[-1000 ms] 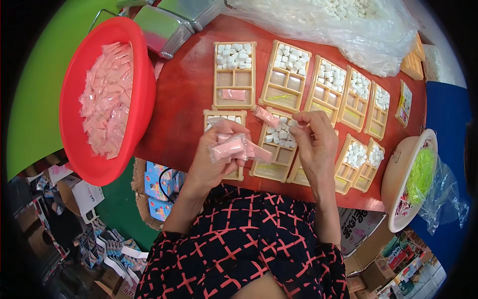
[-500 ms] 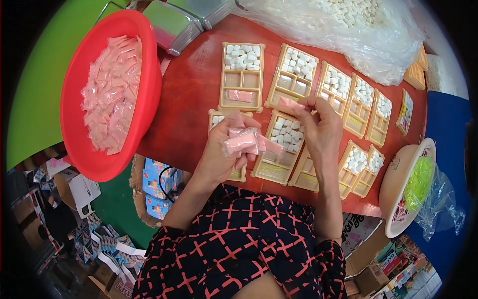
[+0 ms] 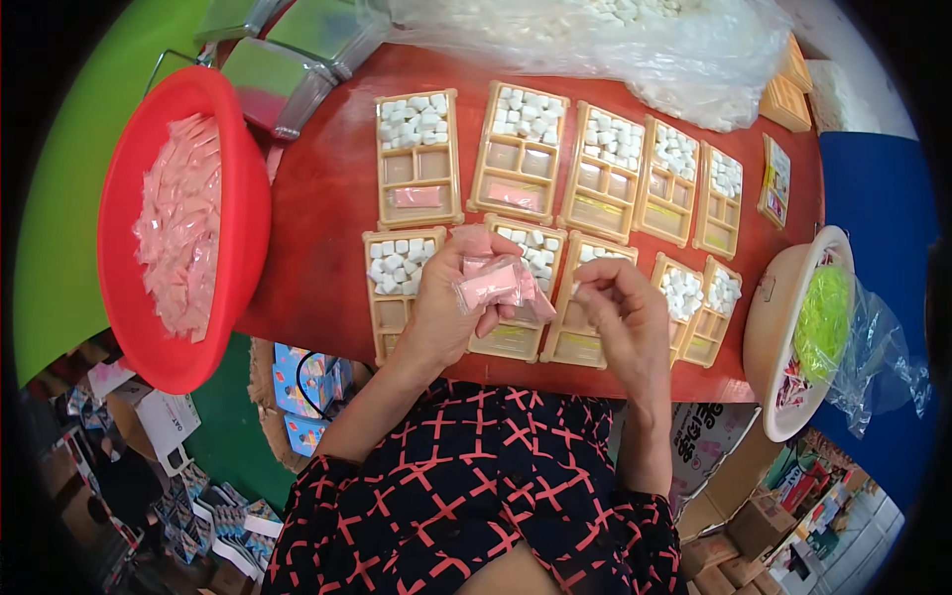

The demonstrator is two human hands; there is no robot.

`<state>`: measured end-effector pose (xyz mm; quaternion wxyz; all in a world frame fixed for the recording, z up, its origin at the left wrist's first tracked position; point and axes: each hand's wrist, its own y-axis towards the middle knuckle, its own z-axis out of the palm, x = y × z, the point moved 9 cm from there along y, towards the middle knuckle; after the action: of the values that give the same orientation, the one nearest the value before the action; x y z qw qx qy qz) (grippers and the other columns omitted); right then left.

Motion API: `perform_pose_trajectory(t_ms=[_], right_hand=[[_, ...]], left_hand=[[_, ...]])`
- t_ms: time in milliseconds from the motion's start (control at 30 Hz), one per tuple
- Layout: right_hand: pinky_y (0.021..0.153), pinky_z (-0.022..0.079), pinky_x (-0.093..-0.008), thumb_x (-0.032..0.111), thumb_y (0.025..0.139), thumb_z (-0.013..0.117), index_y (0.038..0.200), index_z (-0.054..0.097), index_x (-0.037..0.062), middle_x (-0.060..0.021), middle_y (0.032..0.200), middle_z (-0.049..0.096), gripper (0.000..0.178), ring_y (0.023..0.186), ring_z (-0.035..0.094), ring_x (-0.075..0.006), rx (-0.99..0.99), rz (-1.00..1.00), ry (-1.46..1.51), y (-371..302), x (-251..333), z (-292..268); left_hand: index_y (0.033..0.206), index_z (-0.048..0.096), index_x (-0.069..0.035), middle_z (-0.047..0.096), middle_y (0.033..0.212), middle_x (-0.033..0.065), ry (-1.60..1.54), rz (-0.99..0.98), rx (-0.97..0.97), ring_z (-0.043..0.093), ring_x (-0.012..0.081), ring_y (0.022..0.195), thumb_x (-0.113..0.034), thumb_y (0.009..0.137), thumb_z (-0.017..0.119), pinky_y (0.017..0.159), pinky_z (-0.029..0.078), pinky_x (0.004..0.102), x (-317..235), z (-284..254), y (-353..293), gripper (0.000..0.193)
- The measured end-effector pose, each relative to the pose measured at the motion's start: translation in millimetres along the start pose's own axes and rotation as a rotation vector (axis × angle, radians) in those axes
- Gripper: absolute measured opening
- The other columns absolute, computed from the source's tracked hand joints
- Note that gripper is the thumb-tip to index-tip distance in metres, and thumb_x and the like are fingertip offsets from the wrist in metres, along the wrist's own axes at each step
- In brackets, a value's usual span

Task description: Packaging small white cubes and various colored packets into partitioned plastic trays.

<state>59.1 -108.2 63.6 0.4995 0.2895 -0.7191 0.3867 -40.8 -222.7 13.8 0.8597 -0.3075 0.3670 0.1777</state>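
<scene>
My left hand (image 3: 443,302) is closed around several pink packets (image 3: 490,286) in clear wrappers, held over the front row of trays. To its right, my right hand (image 3: 625,312) has its fingers drawn together above a beige tray (image 3: 575,349); whether anything small is between the fingertips is hidden. White marshmallow-like pieces (image 3: 399,266) fill the top compartments of the trays. One pink packet (image 3: 417,197) lies in the far-left back tray (image 3: 457,164), and another pink packet (image 3: 515,196) in the tray beside it. Several other trays hold thin yellow-green items low down.
A red basin (image 3: 248,188) heaped with pink packets stands at the left. The cream basin (image 3: 759,307) at the right holds a bright green bundle and clear film. A large clear bag (image 3: 555,50) of white pieces lies along the back of the red table (image 3: 317,198), near clear plastic containers (image 3: 283,84).
The pink packet from my right hand now lies in the second back tray. My right hand has come down and nearer to me. The whole view has shifted, while my left hand still holds its packets.
</scene>
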Motion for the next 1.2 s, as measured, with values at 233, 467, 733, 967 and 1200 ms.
perform_pose_trajectory(t_ms=[233, 467, 733, 967, 1200], right_hand=[[0.061, 0.043, -0.0197, 0.000, 0.084, 0.056, 0.105, 0.054, -0.0007, -0.0022, 0.085, 0.057, 0.021, 0.071, 0.052, -0.0062, 0.120, 0.015, 0.069, 5, 9, 8], [0.060, 0.044, -0.0238, 0.003, 0.082, 0.058, 0.090, 0.060, -0.0002, -0.0065, 0.081, 0.061, 0.010, 0.067, 0.056, -0.0124, -0.175, -0.163, -0.408, 53, 13, -58], [0.061, 0.046, -0.0305, -0.005, 0.064, 0.067, 0.091, 0.065, 0.0044, -0.0092, 0.087, 0.060, 0.028, 0.074, 0.057, -0.0235, -0.090, -0.668, -0.511, -9, 71, 3], [0.062, 0.045, -0.0327, -0.003, 0.064, 0.068, 0.080, 0.064, 0.0058, -0.0080, 0.078, 0.060, 0.018, 0.073, 0.057, -0.0257, -0.485, -0.548, -0.311, -16, 36, -73], [0.066, 0.047, -0.0327, 0.005, 0.071, 0.068, 0.085, 0.063, 0.0049, -0.0093, 0.086, 0.061, 0.015, 0.078, 0.058, -0.0261, -0.590, -0.568, -0.905, 18, 20, -107]], left_hand=[[0.101, 0.053, -0.005, 0.060, 0.076, 0.0058, -0.065, -0.025, -0.016, 0.054, 0.0068, 0.053, -0.005, 0.089, 0.052, 0.033, 0.033, 0.0163, 5, 21, 13, 0.013], [0.097, 0.055, -0.006, 0.061, 0.082, 0.0053, 0.030, -0.049, 0.000, 0.056, 0.0059, 0.054, -0.009, 0.089, 0.056, 0.032, 0.029, 0.0137, 5, 23, 20, 0.009], [0.102, 0.052, -0.007, 0.059, 0.079, 0.0016, 0.116, 0.091, 0.071, 0.053, 0.0049, 0.054, -0.005, 0.087, 0.056, 0.035, 0.033, 0.0166, 10, 51, 19, 0.016], [0.099, 0.054, -0.005, 0.058, 0.079, 0.0045, 0.286, -0.319, 0.144, 0.054, 0.0078, 0.049, -0.009, 0.090, 0.055, 0.031, 0.030, 0.0165, 47, 62, 6, 0.010], [0.100, 0.055, -0.004, 0.058, 0.076, 0.0055, 0.330, -0.327, 0.230, 0.053, 0.0068, 0.049, -0.011, 0.091, 0.054, 0.031, 0.029, 0.0162, 50, 83, 9, 0.011]])
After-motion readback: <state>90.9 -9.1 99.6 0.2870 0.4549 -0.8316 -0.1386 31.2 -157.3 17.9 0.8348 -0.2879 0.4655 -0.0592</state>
